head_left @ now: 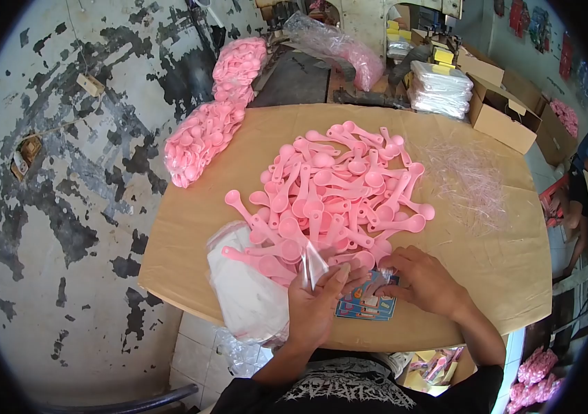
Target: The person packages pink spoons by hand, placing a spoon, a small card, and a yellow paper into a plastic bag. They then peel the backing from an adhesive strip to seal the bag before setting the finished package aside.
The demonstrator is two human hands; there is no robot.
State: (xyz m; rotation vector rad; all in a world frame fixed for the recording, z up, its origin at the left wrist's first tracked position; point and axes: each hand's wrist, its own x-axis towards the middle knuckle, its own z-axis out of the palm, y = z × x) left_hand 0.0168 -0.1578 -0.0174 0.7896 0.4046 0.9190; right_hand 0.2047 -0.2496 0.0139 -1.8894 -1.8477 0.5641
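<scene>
The left hand [314,303] sits at the lower middle of the frame, fingers curled in and thumb pressed against them, pinching a small clear sleeve [312,264] that stands up from the fingertips. Just right of it, the right hand [426,283] lies palm down with its fingers bent narrow at the near edge of the spoons [342,193]. Its thumb side rests on the cards [370,302], a small printed blue stack lying between the two hands at the table's near edge. Whether this hand actually grips a spoon or a card cannot be told.

The spoons are a loose pink heap in the middle of the frame, on the brown paper that covers the table [501,262]. A few of them poke into a clear bag [245,293] with white inside, at the lower left, touching the left hand.

A tangle of spare sleeves [470,181] lies right of the heap. Two packed bags [204,138] of pink spoons lean off the table's upper left edge. Boxes [501,114] stand at the upper right, and another person [579,200] shows at the far right edge.
</scene>
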